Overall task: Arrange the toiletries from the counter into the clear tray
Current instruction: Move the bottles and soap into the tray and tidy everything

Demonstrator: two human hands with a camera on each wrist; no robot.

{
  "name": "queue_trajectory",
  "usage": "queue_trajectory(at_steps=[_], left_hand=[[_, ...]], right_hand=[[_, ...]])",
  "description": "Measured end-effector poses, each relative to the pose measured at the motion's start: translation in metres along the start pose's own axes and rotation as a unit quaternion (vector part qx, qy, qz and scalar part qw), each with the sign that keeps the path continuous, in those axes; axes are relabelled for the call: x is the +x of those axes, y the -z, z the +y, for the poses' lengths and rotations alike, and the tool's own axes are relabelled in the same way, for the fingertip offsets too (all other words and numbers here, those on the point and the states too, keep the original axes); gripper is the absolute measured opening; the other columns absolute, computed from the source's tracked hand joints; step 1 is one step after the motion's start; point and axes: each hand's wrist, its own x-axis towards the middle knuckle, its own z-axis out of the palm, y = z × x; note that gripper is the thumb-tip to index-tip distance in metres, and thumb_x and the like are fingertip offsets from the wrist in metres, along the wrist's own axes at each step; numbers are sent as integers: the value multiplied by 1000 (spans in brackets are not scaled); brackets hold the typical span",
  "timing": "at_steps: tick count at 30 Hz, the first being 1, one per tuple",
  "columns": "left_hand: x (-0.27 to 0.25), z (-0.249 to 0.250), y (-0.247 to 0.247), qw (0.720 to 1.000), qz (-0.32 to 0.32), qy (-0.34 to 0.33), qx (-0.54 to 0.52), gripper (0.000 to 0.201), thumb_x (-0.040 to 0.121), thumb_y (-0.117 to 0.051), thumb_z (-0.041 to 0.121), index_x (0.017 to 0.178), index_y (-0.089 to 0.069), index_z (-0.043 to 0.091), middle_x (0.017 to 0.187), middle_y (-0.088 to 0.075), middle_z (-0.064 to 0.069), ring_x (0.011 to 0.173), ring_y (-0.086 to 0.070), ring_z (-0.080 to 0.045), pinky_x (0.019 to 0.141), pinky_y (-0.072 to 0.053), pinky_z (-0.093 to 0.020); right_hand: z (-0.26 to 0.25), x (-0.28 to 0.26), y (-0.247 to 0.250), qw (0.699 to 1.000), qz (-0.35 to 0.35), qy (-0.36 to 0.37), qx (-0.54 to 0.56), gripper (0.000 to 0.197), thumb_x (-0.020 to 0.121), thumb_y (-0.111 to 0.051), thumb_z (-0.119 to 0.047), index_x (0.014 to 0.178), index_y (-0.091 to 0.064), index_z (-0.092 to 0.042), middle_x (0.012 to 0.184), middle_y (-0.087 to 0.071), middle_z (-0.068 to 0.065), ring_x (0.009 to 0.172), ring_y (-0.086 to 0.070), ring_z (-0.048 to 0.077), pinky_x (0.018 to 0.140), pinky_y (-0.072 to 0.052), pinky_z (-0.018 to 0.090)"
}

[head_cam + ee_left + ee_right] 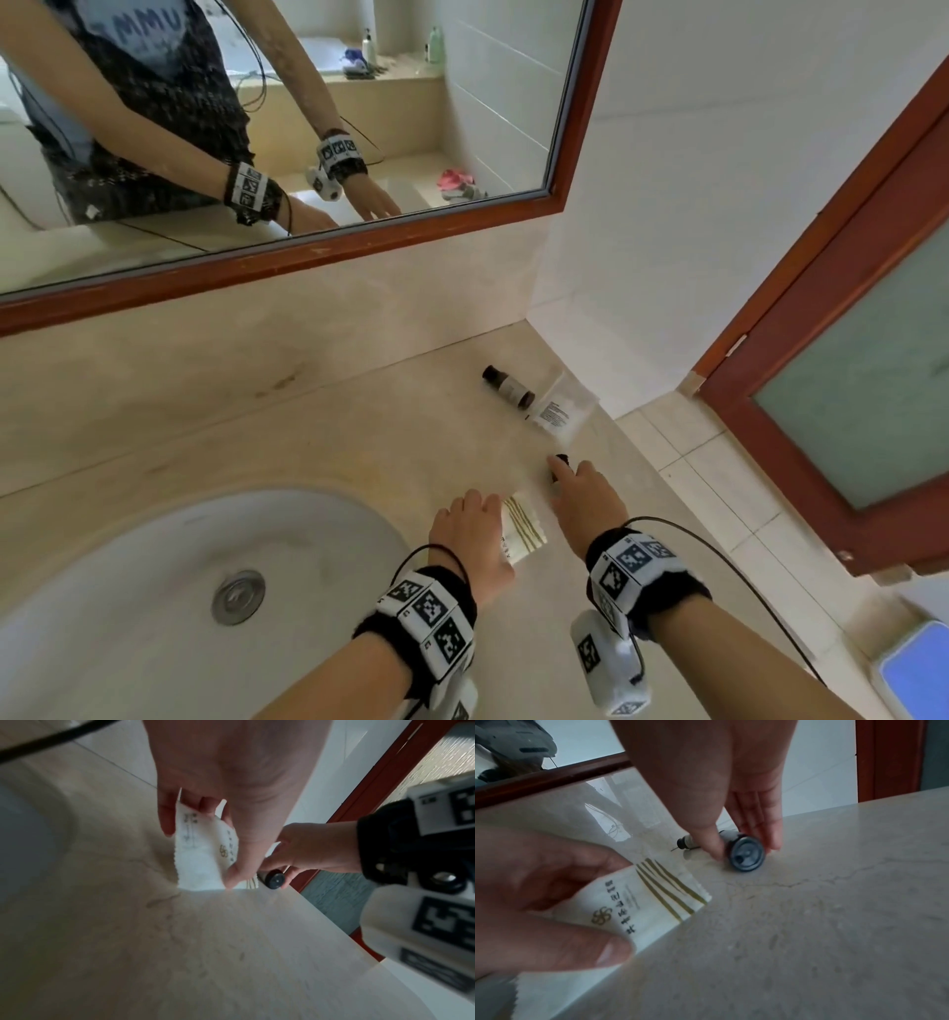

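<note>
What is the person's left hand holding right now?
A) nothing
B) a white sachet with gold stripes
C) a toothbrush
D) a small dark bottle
B: the left hand pinches the white sachet with gold stripes between thumb and fingers, while the small dark bottle lies at the right hand.

The polished beige marble worktop (834,902) looks glossy, the white gold-striped paper sachet (639,902) matt, and the small dark plastic bottle (746,854) smooth.
</note>
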Motion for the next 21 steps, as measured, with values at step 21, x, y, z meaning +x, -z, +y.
queue_trajectory(at_steps=[21], left_hand=[[-73, -126, 41, 973, 111, 157, -129, 41, 91, -47, 12, 130, -37, 19, 119, -57, -5, 104, -61, -27, 85, -52, -37]], right_hand=[[-139, -9, 17, 975, -10, 224, 3, 62, 88, -45, 2, 141, -25, -24, 124, -45, 12, 104, -55, 28, 81, -48, 32]])
